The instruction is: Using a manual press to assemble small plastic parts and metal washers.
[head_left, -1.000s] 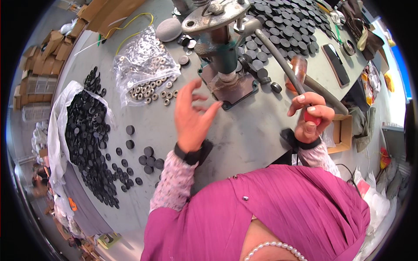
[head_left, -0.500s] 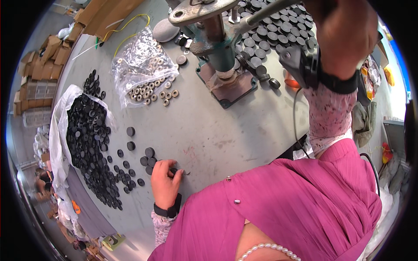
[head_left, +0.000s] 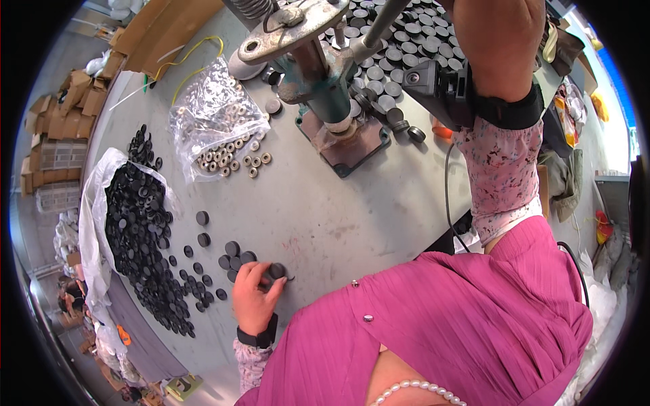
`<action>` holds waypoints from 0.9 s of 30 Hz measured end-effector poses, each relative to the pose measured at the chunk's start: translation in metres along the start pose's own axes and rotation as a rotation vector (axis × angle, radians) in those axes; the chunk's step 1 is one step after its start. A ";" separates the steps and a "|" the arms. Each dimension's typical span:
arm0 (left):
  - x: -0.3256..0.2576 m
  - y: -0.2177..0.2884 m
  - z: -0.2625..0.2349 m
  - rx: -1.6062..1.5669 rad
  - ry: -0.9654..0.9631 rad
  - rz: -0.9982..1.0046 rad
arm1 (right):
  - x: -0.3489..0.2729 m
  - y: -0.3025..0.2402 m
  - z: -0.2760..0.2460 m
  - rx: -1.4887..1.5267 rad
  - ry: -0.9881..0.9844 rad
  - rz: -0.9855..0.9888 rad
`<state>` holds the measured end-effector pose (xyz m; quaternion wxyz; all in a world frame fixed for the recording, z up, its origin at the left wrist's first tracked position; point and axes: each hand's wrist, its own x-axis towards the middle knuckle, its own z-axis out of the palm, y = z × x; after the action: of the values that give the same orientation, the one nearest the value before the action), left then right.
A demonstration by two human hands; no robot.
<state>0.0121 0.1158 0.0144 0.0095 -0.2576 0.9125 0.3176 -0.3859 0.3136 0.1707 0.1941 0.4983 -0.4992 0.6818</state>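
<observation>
Your left hand low on grey worktable, fingers curled narrow over small black round disc at fingertips, loose black discs just beside. Your right hand raised, closed around metal lever of green hand press. Clear plastic bag of metal rings lies left of press.

Grey worktable with black discs, clear bag of metal rings (some spilled), hand press.
</observation>
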 end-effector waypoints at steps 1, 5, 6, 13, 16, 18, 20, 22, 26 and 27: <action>0.009 0.005 0.007 -0.087 0.032 0.001 | -0.002 -0.001 0.005 0.001 0.001 -0.004; 0.075 0.056 0.045 -0.261 0.121 0.132 | -0.009 -0.036 0.018 -0.038 0.186 0.170; 0.090 0.066 0.053 -0.297 0.125 0.155 | -0.009 -0.039 0.023 0.008 0.175 0.286; 0.179 0.120 0.090 -0.414 0.282 0.328 | -0.055 -0.049 -0.010 -0.072 0.148 0.292; 0.191 0.130 0.096 -0.502 0.228 0.228 | -0.084 -0.044 -0.017 -0.157 0.119 0.201; 0.193 0.129 0.100 -0.499 0.254 0.245 | -0.099 -0.043 -0.018 -0.054 0.125 0.115; 0.195 0.125 0.103 -0.492 0.284 0.255 | -0.118 -0.045 -0.018 -0.070 0.173 0.168; 0.198 0.125 0.105 -0.476 0.351 0.254 | -0.141 -0.036 -0.024 -0.074 0.155 0.070; 0.175 0.116 0.083 -0.562 0.269 0.263 | -0.233 -0.020 -0.034 -0.085 0.137 0.099; 0.163 0.107 0.073 -0.519 0.272 0.246 | -0.247 -0.024 -0.040 -0.032 0.074 0.180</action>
<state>-0.1910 0.1535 -0.0118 -0.2171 -0.1793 0.8183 0.5011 -0.2816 0.4164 -0.0331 0.1584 0.4226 -0.5453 0.7064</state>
